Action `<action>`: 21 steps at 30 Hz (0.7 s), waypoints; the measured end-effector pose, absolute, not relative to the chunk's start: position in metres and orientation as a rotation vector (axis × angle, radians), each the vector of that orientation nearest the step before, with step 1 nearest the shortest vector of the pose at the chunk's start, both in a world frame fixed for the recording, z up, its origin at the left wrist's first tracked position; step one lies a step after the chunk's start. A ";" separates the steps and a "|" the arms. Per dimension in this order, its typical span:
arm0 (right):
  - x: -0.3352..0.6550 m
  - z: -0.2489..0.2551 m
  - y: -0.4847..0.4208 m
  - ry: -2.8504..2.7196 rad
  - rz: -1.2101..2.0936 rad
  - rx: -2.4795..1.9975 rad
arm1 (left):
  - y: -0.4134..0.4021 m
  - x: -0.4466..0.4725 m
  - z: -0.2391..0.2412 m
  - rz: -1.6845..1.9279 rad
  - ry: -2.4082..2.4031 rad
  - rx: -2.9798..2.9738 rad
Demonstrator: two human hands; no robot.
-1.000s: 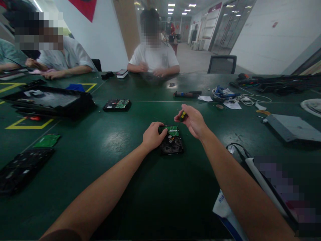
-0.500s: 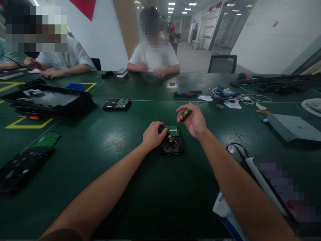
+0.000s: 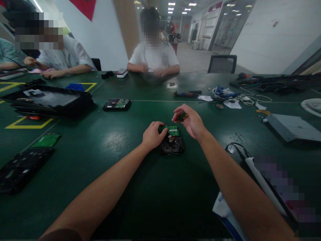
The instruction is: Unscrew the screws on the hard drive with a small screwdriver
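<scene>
A black hard drive (image 3: 173, 145) with a green circuit board (image 3: 173, 130) across its far half lies flat on the dark green table. My left hand (image 3: 153, 135) grips its left side, the thumb resting over the board's edge. Just above the far right corner, my right hand (image 3: 192, 122) is closed around a small yellow-and-black screwdriver (image 3: 185, 116). Fingers cover most of its handle. The thin shaft appears to point down toward the board, but whether the tip touches it I cannot tell.
Another drive (image 3: 117, 104) lies farther left. A loose green board (image 3: 46, 140) sits near a black casing (image 3: 23, 169). A black tray (image 3: 55, 97), a grey metal box (image 3: 294, 127) and tangled cables (image 3: 247, 98) are around. A person (image 3: 152, 58) sits opposite.
My right hand has turned and shifted slightly left with the screwdriver, so less of the handle shows. My left hand and the hard drive have stayed put.
</scene>
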State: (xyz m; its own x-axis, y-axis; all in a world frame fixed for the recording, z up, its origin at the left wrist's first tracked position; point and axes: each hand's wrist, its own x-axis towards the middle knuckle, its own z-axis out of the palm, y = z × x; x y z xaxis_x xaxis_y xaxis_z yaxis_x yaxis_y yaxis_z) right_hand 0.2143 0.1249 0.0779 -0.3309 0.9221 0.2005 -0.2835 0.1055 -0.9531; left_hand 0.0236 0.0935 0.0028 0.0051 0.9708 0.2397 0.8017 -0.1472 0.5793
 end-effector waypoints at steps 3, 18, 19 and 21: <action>0.217 0.081 0.125 -1.343 1.455 -0.698 | 0.093 0.023 0.004 0.862 1.848 2.004; 0.216 0.076 0.130 -1.267 1.429 -0.687 | 0.095 0.022 -0.001 0.876 1.833 2.017; 0.216 0.076 0.131 -1.265 1.426 -0.690 | 0.095 0.022 -0.001 0.876 1.833 2.019; 0.216 0.076 0.131 -1.253 1.441 -0.684 | 0.095 0.022 -0.001 0.877 1.834 2.024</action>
